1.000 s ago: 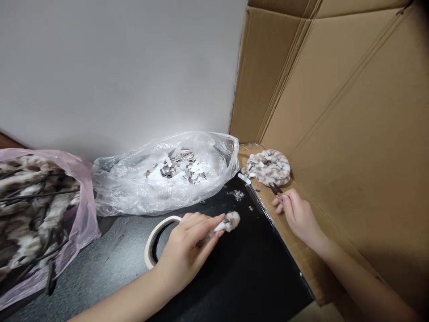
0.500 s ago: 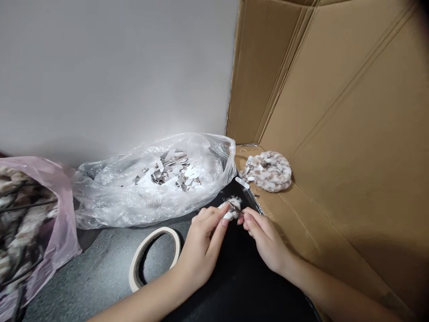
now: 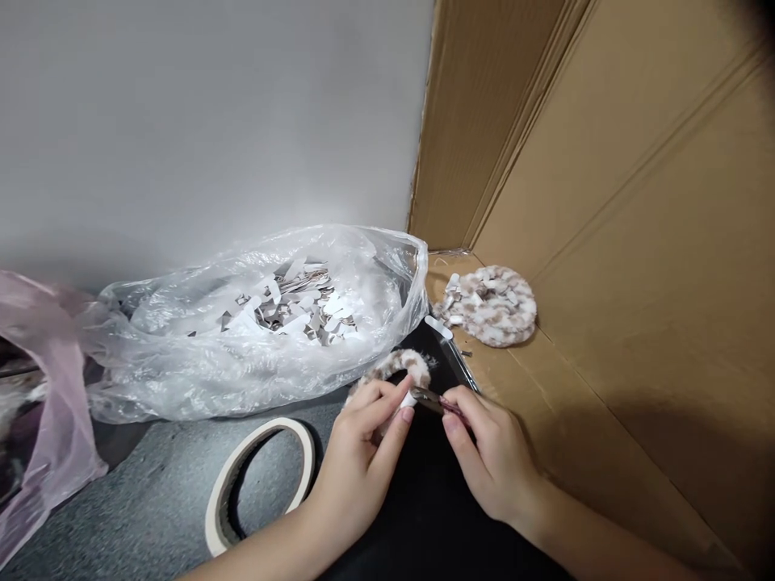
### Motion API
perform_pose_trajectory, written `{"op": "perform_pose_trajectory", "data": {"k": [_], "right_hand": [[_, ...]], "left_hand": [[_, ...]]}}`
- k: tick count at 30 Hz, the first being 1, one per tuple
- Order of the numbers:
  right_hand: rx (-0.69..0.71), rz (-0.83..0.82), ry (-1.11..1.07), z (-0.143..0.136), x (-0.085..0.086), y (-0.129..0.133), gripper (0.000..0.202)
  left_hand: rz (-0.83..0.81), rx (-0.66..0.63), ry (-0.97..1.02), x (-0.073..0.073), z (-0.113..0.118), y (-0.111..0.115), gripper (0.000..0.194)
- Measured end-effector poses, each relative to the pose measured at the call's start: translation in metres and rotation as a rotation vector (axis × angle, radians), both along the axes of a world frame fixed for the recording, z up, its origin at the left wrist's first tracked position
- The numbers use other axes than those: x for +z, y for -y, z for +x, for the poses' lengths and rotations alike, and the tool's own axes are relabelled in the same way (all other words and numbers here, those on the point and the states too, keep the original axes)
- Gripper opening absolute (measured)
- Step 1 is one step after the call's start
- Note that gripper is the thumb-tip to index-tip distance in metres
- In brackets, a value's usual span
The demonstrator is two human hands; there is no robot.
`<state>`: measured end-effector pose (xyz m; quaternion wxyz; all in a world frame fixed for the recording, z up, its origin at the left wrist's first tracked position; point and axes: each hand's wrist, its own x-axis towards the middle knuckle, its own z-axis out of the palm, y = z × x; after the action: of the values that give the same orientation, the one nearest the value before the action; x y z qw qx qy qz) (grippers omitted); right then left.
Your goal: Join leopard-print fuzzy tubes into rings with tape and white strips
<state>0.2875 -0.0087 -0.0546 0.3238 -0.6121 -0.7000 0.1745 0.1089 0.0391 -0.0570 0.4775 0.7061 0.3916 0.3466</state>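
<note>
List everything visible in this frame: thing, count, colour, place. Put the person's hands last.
fuzzy strip: 1, brown and white, pinched in the left hand
small metal tool: 1, dark, in the right hand, tip at the strip
fuzzy ring: 1, brown and white, on the cardboard, far right
clear bag: 1, holds white paper scraps, against the wall
pink bag: 1, left edge
tape roll: 1, cream, on the dark tabletop
cardboard box: 1, brown, right
left hand: 1
right hand: 1
</note>
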Motion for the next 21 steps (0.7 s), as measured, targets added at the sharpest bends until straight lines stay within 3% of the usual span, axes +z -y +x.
{"op": "perform_pose_trajectory", "data": {"k": [12,16,21], "right_hand": [[0.033,0.032,0.020,-0.0028,-0.0003,0.0016,0.013],[0.040,-0.010,0.066,-0.0040,0.0000,0.0032,0.015],[0.036,-0.135,0.070,-0.0031,0.0006,0.0050,0.019]], "left_hand": [[0.013,-0.031,0.045,-0.0017,0.0004,0.0046,0.031],[-0.054,-0.069,0.055,-0.0005,0.0025,0.0039,0.025],[-0.181,-0.015,0.080,-0.0020,0.0038,0.0023,0.024]]}}
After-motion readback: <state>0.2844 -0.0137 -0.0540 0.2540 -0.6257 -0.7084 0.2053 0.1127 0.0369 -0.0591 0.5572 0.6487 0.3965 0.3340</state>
